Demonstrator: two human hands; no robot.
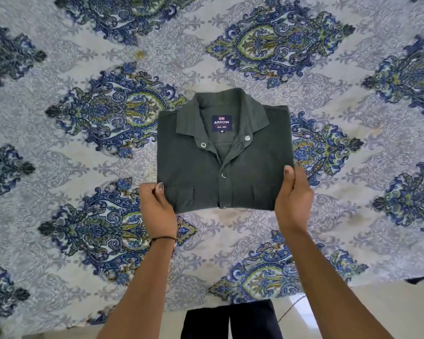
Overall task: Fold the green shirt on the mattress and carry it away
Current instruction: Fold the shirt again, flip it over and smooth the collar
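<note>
The green shirt (194, 162) is folded into a neat square, collar away from me, with a dark blue label showing inside the neck and snap buttons down the front. It sits over the middle of the mattress (59, 148), which is covered by a blue and grey patterned sheet. My left hand (157, 209) grips the shirt's near left corner, thumb on top. My right hand (293, 199) grips the near right edge, thumb on top and fingers underneath. I cannot tell whether the shirt rests on the sheet or is slightly lifted.
The mattress's near edge runs along the bottom of the view, with pale floor (377, 309) beyond it at the lower right. My dark trouser legs (230, 321) stand at that edge.
</note>
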